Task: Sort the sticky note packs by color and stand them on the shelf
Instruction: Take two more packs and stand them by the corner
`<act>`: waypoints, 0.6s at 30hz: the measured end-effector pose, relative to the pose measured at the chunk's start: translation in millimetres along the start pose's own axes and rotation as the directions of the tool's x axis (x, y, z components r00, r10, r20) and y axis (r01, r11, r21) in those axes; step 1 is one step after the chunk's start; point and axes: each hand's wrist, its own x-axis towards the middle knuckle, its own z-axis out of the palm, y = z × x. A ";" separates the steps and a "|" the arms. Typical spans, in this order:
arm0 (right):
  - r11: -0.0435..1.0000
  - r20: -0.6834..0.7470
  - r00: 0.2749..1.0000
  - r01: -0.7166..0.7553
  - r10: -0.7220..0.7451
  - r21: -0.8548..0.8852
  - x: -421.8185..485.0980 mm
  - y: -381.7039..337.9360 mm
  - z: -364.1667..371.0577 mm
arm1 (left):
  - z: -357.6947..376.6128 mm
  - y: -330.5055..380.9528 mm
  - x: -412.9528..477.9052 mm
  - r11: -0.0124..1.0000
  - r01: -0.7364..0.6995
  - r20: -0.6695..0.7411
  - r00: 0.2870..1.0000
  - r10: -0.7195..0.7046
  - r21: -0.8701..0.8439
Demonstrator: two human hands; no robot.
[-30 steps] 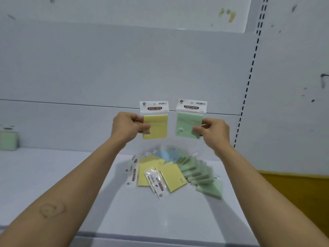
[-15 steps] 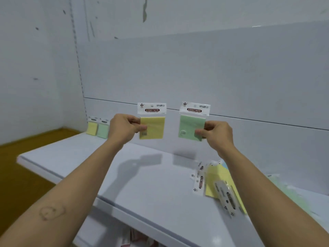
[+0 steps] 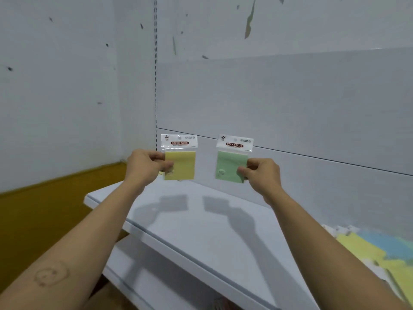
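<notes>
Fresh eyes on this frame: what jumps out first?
Two sticky note packs are held upright side by side at centre frame, above the white shelf. The left hand pinches a yellow pack and the right hand pinches a green pack. Next comes a blurred pile of yellow and blue packs lying on the shelf at the lower right edge.

Yellow pack [image 3: 183, 164]: matt paper under the glossy clear plastic you pinch.
Green pack [image 3: 229, 165]: matt paper, same glossy plastic wrap.
Shelf [image 3: 201, 231], below your grips: smooth white surface with a slight sheen.
</notes>
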 end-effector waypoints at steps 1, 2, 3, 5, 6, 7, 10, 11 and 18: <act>1.000 0.008 1.000 0.007 -0.007 -0.007 -0.2 -6.3 12.7 | -11.8 -5.4 4.5 1.000 0.001 -0.002 1.000 -0.001 -0.005; 1.000 0.019 1.000 0.012 -0.012 -0.012 -0.2 -12.6 25.2 | -23.1 -11.0 8.7 1.000 0.006 -0.007 1.000 -0.006 -0.007; 1.000 0.032 0.999 0.018 -0.017 -0.018 0.2 -19.5 37.8 | -34.4 -16.5 12.6 1.000 0.012 -0.012 1.000 -0.012 -0.009; 0.999 0.054 0.998 0.032 -0.030 -0.026 1.7 -32.9 63.5 | -55.8 -27.5 19.9 0.999 0.027 -0.027 0.999 -0.028 -0.017; 0.999 0.063 0.997 0.037 -0.035 -0.022 2.3 -39.2 76.8 | -66.4 -33.4 23.5 0.999 0.034 -0.037 0.999 -0.034 -0.016; 0.999 0.070 0.997 0.042 -0.041 -0.014 2.7 -45.5 90.3 | -76.8 -38.7 26.4 0.999 0.039 -0.049 0.998 -0.039 -0.014; 0.999 0.094 0.994 0.049 -0.050 0.007 4.4 -61.5 130.3 | -106.5 -54.9 34.6 0.998 0.059 -0.087 0.994 -0.060 -0.014; 0.999 0.103 0.993 0.047 -0.049 0.016 5.1 -65.5 143.1 | -115.3 -60.5 36.9 0.998 0.065 -0.101 0.993 -0.065 -0.006; 0.997 0.168 0.985 0.018 -0.031 0.077 16.7 -75.2 213.7 | -146.3 -93.9 60.0 0.995 0.099 -0.171 0.981 -0.094 0.016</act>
